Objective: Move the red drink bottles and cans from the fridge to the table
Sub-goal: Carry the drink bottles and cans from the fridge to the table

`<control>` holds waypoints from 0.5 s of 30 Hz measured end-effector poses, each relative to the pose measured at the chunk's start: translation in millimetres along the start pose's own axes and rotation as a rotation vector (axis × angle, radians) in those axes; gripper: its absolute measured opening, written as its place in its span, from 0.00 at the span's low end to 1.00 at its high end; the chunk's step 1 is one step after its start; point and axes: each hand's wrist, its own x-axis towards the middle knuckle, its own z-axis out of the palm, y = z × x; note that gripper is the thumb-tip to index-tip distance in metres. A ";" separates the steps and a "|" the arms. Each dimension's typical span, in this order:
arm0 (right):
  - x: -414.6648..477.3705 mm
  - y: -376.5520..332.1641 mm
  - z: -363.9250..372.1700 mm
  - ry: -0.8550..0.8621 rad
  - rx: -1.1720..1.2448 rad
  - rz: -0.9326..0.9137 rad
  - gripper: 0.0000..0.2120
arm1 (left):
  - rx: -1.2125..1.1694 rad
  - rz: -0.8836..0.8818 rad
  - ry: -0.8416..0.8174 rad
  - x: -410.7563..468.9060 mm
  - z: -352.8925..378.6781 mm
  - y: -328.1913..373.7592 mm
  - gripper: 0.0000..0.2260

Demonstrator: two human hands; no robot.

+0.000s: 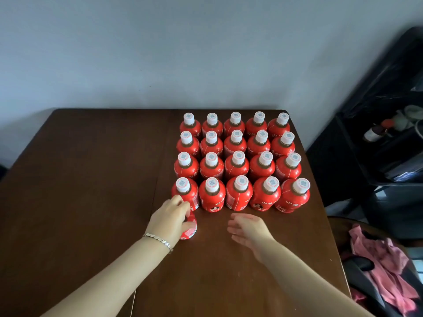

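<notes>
- Dark brown wooden bench (91, 179) fills the lower part of the view, its far edge against a plain grey wall (206, 53). A seam (158, 179) runs from front to back near its middle.
- One red bottle (191, 228) stands at the 7 o'clock corner of the group, just in front of the nearest left-hand bottle. Its top is hidden under the hand, and whether its base is fully down on the bench cannot be told.
- The left hand (170, 216) comes in from 7 o'clock and grips this bottle from above. Its fingers (183, 203) are curled over the top and the thumb is pressed to the side of the label.
- A silver bracelet (158, 240) sits on the left wrist.
- The block of red bottles (237, 170) stands upright on the bench at about 1 o'clock from the bench's middle. There are twenty in four rows of five, packed close, each with a white cap (239, 159) that has a printed square on top.
- The right hand (248, 227) comes in from 5 o'clock and hovers at 6 o'clock of the block, near its front row but apart from it. Its fingers (234, 228) are relaxed, spread and pointing toward 9 o'clock, and they hold nothing.
- A dark shelf unit (389, 133) stands off the bench at 3 o'clock, with small items on it that are too dim to name.
- A pink cloth (384, 271) lies crumpled on a dark seat at 4 o'clock, beside the bench's right edge.
</notes>
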 end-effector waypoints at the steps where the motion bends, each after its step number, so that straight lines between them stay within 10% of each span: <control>1: 0.5 3.9 10.6 -0.015 -0.044 -0.008 0.11 | -0.069 0.008 0.023 -0.8 2.8 -6.3 0.13; 6: -3.4 22.8 59.2 -0.196 -0.101 0.093 0.30 | -0.600 -0.132 0.157 -12.1 10.2 -29.9 0.25; 11: -4.0 35.7 84.1 -0.282 -0.042 0.094 0.38 | -1.218 -0.575 -0.128 -9.4 13.8 -37.1 0.29; 15: -7.6 36.9 86.0 -0.314 -0.035 0.011 0.35 | -1.196 -0.531 -0.188 -10.2 20.3 -23.1 0.25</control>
